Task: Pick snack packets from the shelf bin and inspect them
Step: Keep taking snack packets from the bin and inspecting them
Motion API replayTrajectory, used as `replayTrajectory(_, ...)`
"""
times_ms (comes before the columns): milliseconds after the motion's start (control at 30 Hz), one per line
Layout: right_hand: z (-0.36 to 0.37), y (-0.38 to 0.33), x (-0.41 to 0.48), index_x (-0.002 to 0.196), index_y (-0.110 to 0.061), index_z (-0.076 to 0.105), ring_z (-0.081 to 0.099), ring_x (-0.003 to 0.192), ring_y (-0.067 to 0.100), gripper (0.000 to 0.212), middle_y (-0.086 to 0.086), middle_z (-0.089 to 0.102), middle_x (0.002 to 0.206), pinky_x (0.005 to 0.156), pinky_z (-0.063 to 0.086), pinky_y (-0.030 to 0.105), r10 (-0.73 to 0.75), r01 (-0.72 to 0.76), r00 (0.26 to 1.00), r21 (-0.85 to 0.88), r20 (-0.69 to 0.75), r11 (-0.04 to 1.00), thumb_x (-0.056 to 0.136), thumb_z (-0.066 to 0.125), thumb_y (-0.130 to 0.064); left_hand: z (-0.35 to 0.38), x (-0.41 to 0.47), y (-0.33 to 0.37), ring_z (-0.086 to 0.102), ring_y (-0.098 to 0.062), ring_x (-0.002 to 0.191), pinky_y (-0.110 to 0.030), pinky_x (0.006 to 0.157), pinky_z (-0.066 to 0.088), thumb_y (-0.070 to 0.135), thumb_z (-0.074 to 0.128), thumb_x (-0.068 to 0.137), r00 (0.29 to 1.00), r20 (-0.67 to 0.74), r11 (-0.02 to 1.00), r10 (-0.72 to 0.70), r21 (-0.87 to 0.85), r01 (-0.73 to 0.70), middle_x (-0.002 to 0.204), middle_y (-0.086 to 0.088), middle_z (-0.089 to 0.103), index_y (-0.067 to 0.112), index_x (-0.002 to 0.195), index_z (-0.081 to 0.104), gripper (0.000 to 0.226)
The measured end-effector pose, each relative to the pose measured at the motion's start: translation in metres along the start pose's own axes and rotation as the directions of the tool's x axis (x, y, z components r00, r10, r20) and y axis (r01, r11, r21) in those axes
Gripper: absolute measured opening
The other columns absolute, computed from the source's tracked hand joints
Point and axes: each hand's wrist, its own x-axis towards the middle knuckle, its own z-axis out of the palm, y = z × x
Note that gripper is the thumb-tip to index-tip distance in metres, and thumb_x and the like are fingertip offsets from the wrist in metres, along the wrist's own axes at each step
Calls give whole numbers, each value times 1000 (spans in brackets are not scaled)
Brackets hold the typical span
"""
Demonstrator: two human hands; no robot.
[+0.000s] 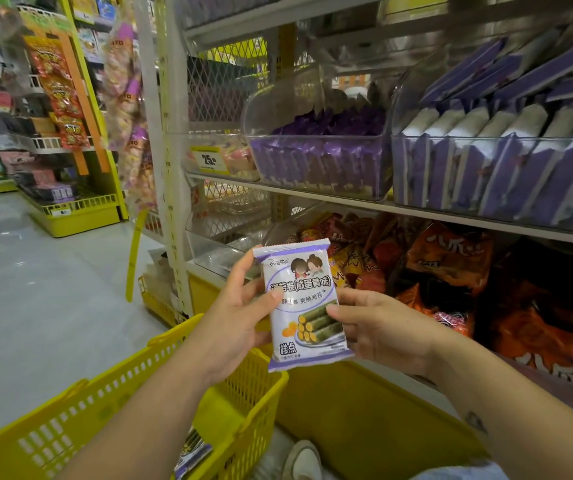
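Note:
I hold a purple-and-white snack packet (pixel 304 303) upright in front of me, its printed face with seaweed rolls toward the camera. My left hand (pixel 235 318) grips its left edge, thumb on the front. My right hand (pixel 378 327) pinches its right edge, thumb on the front. Up on the shelf, a clear bin (pixel 319 164) is full of small purple packets. A second clear bin (pixel 499 168) to its right holds rows of purple-and-white packets.
A yellow shopping basket (pixel 112 403) hangs under my left forearm with a packet (pixel 191 448) inside. Orange and red snack bags (pixel 451 265) fill the lower shelf. A yellow shelf base (pixel 364 420) runs below. Grey floor and another aisle lie to the left.

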Motion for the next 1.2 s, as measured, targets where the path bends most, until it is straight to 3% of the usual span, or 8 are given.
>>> replayTrajectory(233,2,-4,3,121,-7,61,71,96,21,39,14,69,117,70,59,33,58,-54,997,102,-43,993,83,61,-14,-1,-8,0,70,-29,100,-40,64,60,11,65,78,963,93,963,-255,-66,261,119,-14,69,30,127,49,55)
replayTrajectory(433,4,-3,4,123,-4,58,69,99,24,46,15,69,118,77,60,36,73,-65,994,103,-76,993,79,63,-15,0,-9,1,71,-28,99,-39,64,60,10,64,79,959,68,957,-274,-78,279,117,-14,70,28,132,46,58)
replayTrajectory(500,7,-2,5,123,-5,57,71,94,21,39,14,71,113,71,60,33,38,-30,994,74,-107,997,85,61,-13,3,-8,-3,72,-20,96,-37,66,60,10,63,86,982,-46,980,-182,75,185,119,-7,69,36,135,42,60)
replayTrajectory(567,13,0,6,120,-8,58,72,90,19,29,14,71,110,68,58,29,-40,40,986,0,-161,999,91,59,-11,8,-7,-9,68,-8,103,-38,83,58,14,59,94,994,-101,948,-28,313,59,126,14,62,43,140,35,60)
replayTrajectory(667,24,4,8,125,-18,56,70,99,21,40,9,69,117,81,58,38,-151,130,971,-123,-187,984,86,64,-22,18,-8,-17,47,-8,131,-49,110,38,47,61,83,999,-18,951,-50,303,53,133,31,48,52,148,13,81)
replayTrajectory(833,34,9,10,133,-24,52,61,117,25,36,9,64,127,101,48,46,-195,152,973,-288,-127,946,97,50,-23,26,-8,-12,69,-21,101,-33,71,57,45,59,86,991,88,994,-100,-28,102,128,-13,63,25,146,35,67)
replayTrajectory(1000,27,7,14,124,-29,51,67,102,14,37,-2,64,121,86,56,34,-335,252,901,-297,-274,921,94,58,-8,23,-9,-7,71,-26,97,-35,67,60,11,62,75,998,5,987,-67,-146,67,110,-10,73,16,122,57,47)
replayTrajectory(1200,22,-7,13,115,-13,63,71,96,16,43,3,73,108,70,56,23,-313,300,926,-95,-212,949,75,69,-29,19,-12,-8,73,-28,92,-32,64,59,15,71,73,991,74,992,-111,-49,115,105,-14,74,15,114,63,42)
